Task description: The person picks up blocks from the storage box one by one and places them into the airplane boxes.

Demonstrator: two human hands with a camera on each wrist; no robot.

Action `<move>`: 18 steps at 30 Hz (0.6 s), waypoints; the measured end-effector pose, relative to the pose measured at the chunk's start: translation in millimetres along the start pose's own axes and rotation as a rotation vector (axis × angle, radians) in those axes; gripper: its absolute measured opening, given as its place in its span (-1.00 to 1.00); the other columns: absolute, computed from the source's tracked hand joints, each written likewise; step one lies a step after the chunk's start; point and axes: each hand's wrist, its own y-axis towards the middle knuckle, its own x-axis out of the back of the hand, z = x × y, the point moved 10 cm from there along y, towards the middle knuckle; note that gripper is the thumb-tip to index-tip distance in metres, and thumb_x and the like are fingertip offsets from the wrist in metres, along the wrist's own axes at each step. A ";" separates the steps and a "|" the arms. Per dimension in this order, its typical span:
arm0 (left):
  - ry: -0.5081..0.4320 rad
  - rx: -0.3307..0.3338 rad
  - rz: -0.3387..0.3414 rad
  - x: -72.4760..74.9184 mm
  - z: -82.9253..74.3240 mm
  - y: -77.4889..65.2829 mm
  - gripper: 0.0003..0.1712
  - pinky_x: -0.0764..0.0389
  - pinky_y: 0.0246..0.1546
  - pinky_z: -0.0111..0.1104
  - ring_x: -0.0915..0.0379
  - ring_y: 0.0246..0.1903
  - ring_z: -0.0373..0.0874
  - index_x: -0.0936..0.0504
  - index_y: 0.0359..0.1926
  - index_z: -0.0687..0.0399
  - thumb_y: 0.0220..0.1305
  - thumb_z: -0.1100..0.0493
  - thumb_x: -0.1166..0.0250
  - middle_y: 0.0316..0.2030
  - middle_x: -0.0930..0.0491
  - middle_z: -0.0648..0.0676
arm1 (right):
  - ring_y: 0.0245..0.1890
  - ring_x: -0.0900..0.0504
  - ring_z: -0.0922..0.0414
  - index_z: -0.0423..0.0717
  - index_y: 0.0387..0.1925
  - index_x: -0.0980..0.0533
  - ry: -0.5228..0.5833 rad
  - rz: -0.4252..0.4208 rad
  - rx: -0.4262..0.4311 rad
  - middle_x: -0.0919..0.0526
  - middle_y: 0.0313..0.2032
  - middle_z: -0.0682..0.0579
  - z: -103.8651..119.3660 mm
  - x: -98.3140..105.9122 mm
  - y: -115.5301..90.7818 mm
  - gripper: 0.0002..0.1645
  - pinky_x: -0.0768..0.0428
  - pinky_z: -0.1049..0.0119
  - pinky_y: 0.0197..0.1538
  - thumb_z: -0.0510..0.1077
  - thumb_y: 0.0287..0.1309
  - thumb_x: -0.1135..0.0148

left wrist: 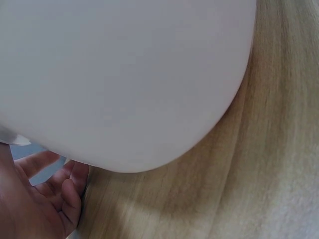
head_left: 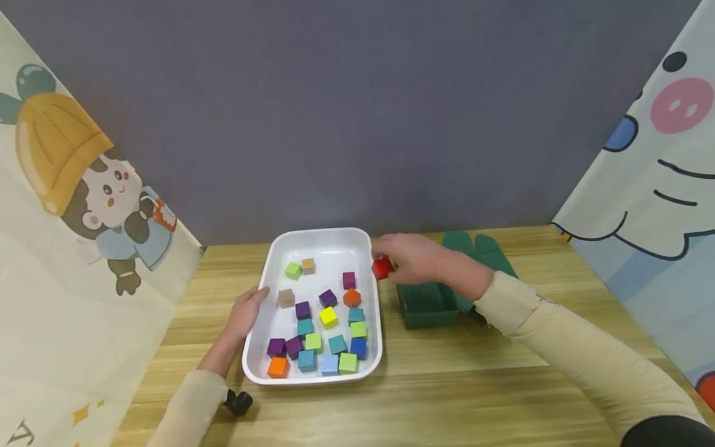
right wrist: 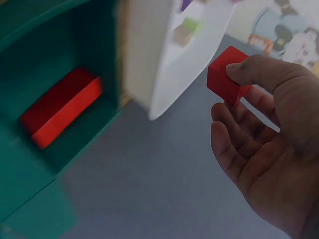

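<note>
A white tray (head_left: 329, 245) lies on the wooden table with several coloured cubes in it. My left hand (head_left: 246, 312) grips its left rim, thumb over the edge; the left wrist view shows the fingers (left wrist: 42, 162) beside the tray's outer wall. Just outside the right rim, my right hand (head_left: 412, 256) holds a red cube (right wrist: 223, 75) in the air, pinched between thumb and fingers. Below and to the right of that hand stands an open green box (head_left: 429, 318), partly covered by the forearm. In the right wrist view, a row of red blocks (right wrist: 62, 110) lies inside the box.
The green lid (head_left: 491, 251) extends behind and to the right of the box. A grey wall (head_left: 357, 124) closes off the back of the table (head_left: 447, 391), and printed panels flank both sides. A yellow cube (head_left: 328, 317) sits near the tray's middle.
</note>
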 end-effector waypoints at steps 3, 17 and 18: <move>-0.004 0.005 0.001 -2.1 0.6 0.4 -0.28 -0.71 -0.32 -0.16 -0.62 -0.28 0.02 -0.32 0.31 0.35 0.47 -0.18 0.04 -0.11 -0.58 0.38 | -0.31 -0.45 0.16 0.04 -0.12 -0.55 0.023 0.002 -0.043 -0.51 -0.24 0.15 -27.5 -0.9 -15.7 -0.66 -0.55 0.33 -0.35 -0.22 0.01 -0.37; -0.038 0.025 0.002 -0.9 2.3 0.8 -0.26 -0.71 -0.27 -0.16 -0.61 -0.24 0.02 -0.27 0.36 0.35 0.47 -0.17 0.02 -0.04 -0.55 0.40 | -0.40 -0.44 0.09 -0.08 -0.23 -0.54 0.003 0.058 -0.076 -0.53 -0.33 0.08 -70.5 -32.7 -20.5 -0.74 -0.49 0.22 -0.36 -0.25 -0.02 -0.37; -0.033 0.025 0.001 -0.7 2.7 1.0 -0.27 -0.71 -0.28 -0.16 -0.61 -0.24 0.02 -0.28 0.35 0.35 0.46 -0.17 0.02 -0.05 -0.55 0.40 | -0.41 -0.44 0.10 -0.09 -0.23 -0.55 -0.004 0.066 -0.080 -0.53 -0.34 0.09 -71.4 -36.9 -19.7 -0.74 -0.48 0.22 -0.37 -0.24 -0.02 -0.38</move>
